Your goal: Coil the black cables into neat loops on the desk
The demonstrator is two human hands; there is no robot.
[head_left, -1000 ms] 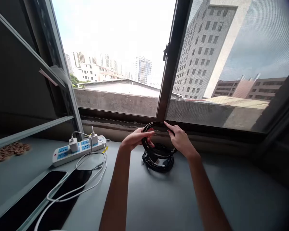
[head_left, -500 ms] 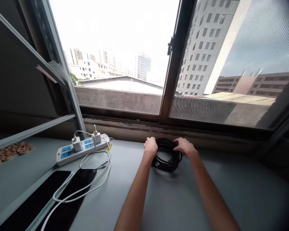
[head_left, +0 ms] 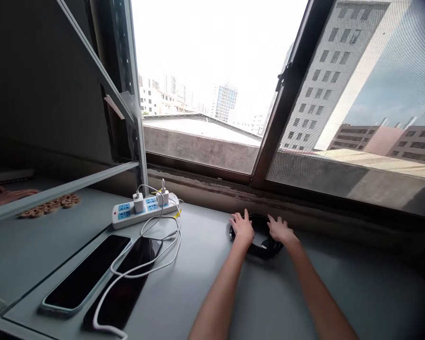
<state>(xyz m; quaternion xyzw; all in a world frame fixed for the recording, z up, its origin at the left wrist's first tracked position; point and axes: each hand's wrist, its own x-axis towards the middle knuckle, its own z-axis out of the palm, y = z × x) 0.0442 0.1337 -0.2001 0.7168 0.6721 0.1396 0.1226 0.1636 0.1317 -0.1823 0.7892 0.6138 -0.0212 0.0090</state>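
A coil of black cable (head_left: pixel 262 251) lies on the grey tabletop, close to the wall under the window. Over its left side rests my left hand (head_left: pixel 243 228), fingers spread and pointing toward the window. My right hand (head_left: pixel 281 230) lies over the coil's right side, its fingers also stretched out and apart. Neither hand is wrapped round the cable. Parts of the coil are hidden beneath both hands, and a dark cable end shows inside the ring near my right hand.
Left of the coil, a white power strip (head_left: pixel 123 217) holds two white chargers. A white cable (head_left: pixel 141 270) loops over two dark-screened phones (head_left: pixel 88 269). A metal rack frame (head_left: pixel 92 180) stands at the left, with brown wooden-looking pieces (head_left: pixel 53 206) behind its bar. The window frame (head_left: pixel 212 182) edges the back.
My fingers have loosened from the coil and spread out over it. The coil sits lower, flat on the table. The whole view has shifted, with things appearing further right.
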